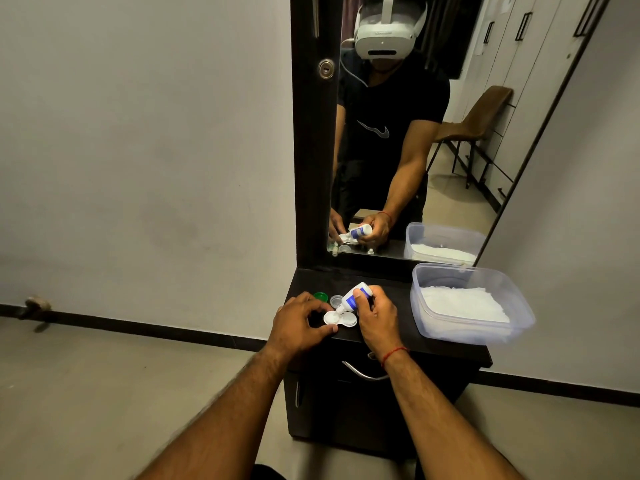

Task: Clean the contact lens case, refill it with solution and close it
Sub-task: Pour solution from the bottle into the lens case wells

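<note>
The white contact lens case (341,319) lies open on the dark cabinet top (450,351), both wells uncovered. My left hand (299,322) pinches its left end, with the thumb along the case's near edge. My right hand (375,317) grips a small white solution bottle (354,296) with a blue label. The bottle is tipped down to the left and its nozzle sits right over the left well. A green cap (322,296) and a clear cap (336,300) lie just behind the case.
A clear plastic tub (474,337) with white tissue inside stands on the right of the cabinet top. A tall mirror (433,140) rises behind it and reflects a person. A drawer handle (363,372) is below the top. Grey wall and floor lie to the left.
</note>
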